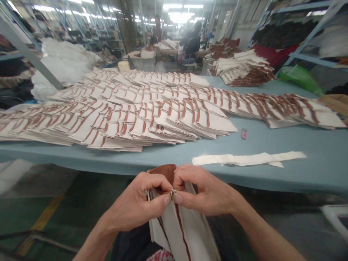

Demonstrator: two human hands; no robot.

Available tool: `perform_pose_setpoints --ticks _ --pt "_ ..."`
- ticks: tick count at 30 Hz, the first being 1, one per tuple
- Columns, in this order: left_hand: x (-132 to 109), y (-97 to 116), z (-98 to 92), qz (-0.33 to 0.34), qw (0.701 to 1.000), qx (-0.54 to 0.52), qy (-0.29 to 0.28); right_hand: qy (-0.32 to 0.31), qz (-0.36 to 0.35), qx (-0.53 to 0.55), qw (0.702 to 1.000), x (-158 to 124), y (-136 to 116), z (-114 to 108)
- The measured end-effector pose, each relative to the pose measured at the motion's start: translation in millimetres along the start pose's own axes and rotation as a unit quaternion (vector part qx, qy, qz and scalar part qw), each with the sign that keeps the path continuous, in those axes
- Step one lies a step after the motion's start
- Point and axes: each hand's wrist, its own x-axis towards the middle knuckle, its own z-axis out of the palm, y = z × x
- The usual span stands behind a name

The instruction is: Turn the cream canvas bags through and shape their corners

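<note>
A white fabric piece (187, 232) with brown stripes and a brown top edge hangs between my hands, in front of the table's near edge. My left hand (144, 203) pinches its upper edge between thumb and forefinger. Right beside it, my right hand (199, 190) grips the same edge, the two thumb tips almost touching at a brown seam. Inside the opening, the brown lining shows behind my fingers. The lower end of the piece lies over my lap and runs out of the frame.
Rows of overlapping white and brown pieces (163, 119) cover much of the blue table (168, 159). A pink-handled small tool (244, 134) and a white cloth strip (244, 158) lie at the right. Behind are a heaped pile (241, 67), green plastic (299, 78) and a seated person (191, 41).
</note>
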Motion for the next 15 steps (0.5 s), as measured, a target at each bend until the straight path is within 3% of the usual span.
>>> perform_pose_setpoints --ticks 15 --pt "-6.2 -0.6 -5.5 0.028 0.997 -0.059 -0.046 -0.041 0.028 0.084 0.995 4.0 -7.1 -1.7"
